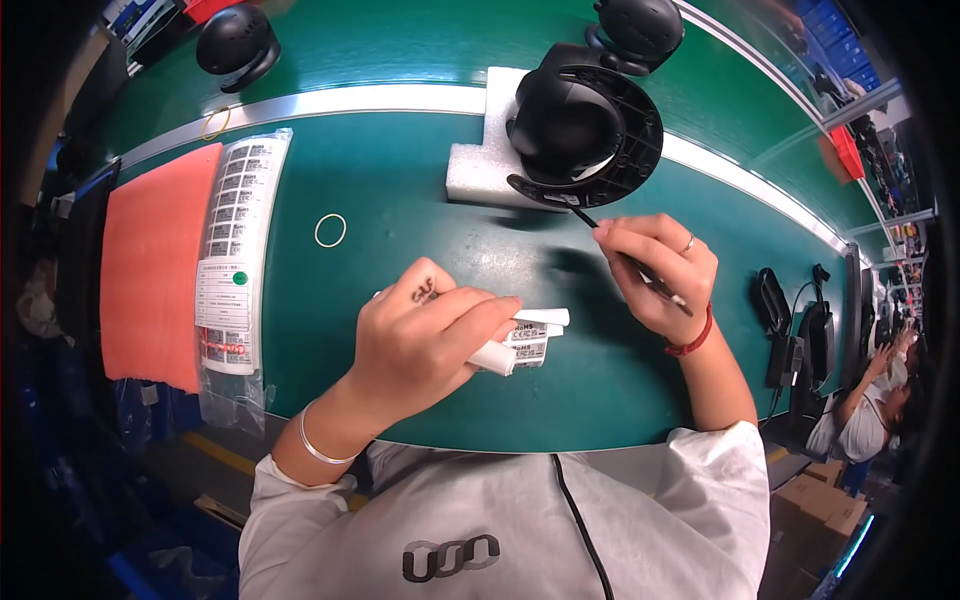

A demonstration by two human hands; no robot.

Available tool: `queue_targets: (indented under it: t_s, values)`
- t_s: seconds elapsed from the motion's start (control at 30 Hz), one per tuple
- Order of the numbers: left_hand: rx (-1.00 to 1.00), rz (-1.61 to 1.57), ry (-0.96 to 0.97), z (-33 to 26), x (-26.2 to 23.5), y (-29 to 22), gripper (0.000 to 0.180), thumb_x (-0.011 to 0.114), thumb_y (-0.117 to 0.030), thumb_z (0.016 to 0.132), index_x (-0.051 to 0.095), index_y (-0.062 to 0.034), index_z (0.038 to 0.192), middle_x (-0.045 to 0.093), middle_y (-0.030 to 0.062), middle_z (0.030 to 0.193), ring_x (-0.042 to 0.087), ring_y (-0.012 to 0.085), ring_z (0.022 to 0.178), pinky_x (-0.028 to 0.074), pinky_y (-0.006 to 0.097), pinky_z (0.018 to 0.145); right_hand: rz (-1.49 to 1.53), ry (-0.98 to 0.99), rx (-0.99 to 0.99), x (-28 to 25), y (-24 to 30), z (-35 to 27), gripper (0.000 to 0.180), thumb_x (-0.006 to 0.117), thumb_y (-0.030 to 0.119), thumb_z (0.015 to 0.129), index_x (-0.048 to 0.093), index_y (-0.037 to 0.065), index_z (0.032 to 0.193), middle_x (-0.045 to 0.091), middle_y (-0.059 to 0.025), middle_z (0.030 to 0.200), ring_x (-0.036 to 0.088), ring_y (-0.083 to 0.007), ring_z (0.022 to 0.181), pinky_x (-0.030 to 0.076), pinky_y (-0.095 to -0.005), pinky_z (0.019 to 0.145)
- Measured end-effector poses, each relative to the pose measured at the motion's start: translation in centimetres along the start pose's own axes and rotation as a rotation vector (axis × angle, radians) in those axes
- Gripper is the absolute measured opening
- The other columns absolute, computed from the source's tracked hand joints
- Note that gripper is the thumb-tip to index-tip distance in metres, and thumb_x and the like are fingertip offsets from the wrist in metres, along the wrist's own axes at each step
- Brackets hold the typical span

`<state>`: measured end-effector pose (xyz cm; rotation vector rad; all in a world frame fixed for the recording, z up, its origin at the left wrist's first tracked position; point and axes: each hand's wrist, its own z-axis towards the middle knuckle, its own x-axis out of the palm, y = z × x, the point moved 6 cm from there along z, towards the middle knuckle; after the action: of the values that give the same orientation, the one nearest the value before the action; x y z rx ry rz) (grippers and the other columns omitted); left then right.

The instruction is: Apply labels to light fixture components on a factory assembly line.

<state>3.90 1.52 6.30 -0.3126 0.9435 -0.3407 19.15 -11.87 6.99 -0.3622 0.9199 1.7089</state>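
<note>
1. Biggest thing is the green table (400, 190), carrying everything listed here.
2. Orange sheet (160, 260), lying off to the left, probably to leave the middle free for both hands.
3. Printed label sheets (242, 190) in clear plastic, right beside the orange one, so I'd guess they're parked in easy left-hand reach.
4. Black round device (568, 130), resting tilted on the foam with its ribbed base turned toward the person. That angle looks handy for getting at the base.
5. White foam block (485, 175) under it, likely there to prop it up and save it from scratches.
6. Left hand (415, 330): fingers curled in, pinching a partly rolled label strip (532, 342) just over the table. Printed side's showing, likely so it's easy to get at.
7. Right hand (660, 265): pinching a thin dark tool (585, 216) like a pen, presumably for control. Its tip is at the device's near edge; can't tell if it's touching.
8. Rubber band (346, 231), lying loose left of centre.
</note>
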Motion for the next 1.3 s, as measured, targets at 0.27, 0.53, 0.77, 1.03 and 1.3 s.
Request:
queue_targets:
  t_s: [0.27,0.53,0.77,1.03,1.3]
  values:
    - [0.032,0.001,0.011,0.0,0.2,0.0,0.027,0.079,-0.015,0.063,0.073,-0.0149,0.089,0.066,-0.0071,0.076,0.051,0.0129,0.065,0.044,0.022,0.05,0.848,-0.342,0.961,1.5,-3.8,-3.5,0.014,0.066,-0.001,0.081,0.069,-0.004,0.094,0.067,-0.0111,0.092,0.064,-0.0165,0.081,0.051,-0.0282,0.082]
    - [-0.014,-0.044,0.023,0.2,0.2,0.2,0.018,0.081,-0.017,0.068,0.073,-0.0116,0.083,0.066,-0.0016,0.069,0.048,0.0164,0.06,0.042,0.026,0.056,0.25,-0.286,0.226,-4.1,-1.1,0.4,0.021,0.04,0.001,0.079,0.059,-0.005,0.081,0.057,-0.0127,0.082,0.057,-0.0199,0.08,0.047,-0.0314,0.075]
    - [-0.001,-0.059,0.019,0.3,0.5,0.8,0.015,0.08,-0.018,0.07,0.073,-0.0114,0.082,0.064,-0.0008,0.067,0.049,0.017,0.06,0.043,0.027,0.056,-0.233,0.261,0.12,-2.9,-4.1,9.6,0.041,0.079,0.023,0.075,0.061,0.0,0.104,0.059,-0.0137,0.086,0.056,-0.0255,0.077,0.045,-0.0359,0.069]
    - [-0.031,-0.022,0.055,0.1,0.2,0.8,0.022,0.077,-0.013,0.065,0.071,-0.016,0.085,0.063,-0.0038,0.07,0.053,0.0172,0.067,0.047,0.027,0.053,-0.35,0.101,-0.011,-2.5,-9.0,14.8,0.032,0.079,0.02,0.075,0.058,0.002,0.092,0.061,-0.0141,0.068,0.06,-0.0312,0.06,0.045,-0.0371,0.056]
    - [-0.039,-0.046,0.07,0.1,1.0,1.1,0.019,0.078,-0.015,0.067,0.072,-0.0171,0.085,0.063,-0.004,0.069,0.052,0.017,0.066,0.045,0.026,0.052,-1.046,0.164,0.003,6.8,-23.2,13.7,0.014,0.059,0.012,0.082,0.057,0.015,0.095,0.061,-0.0052,0.08,0.067,-0.0235,0.066,0.051,-0.0383,0.051]
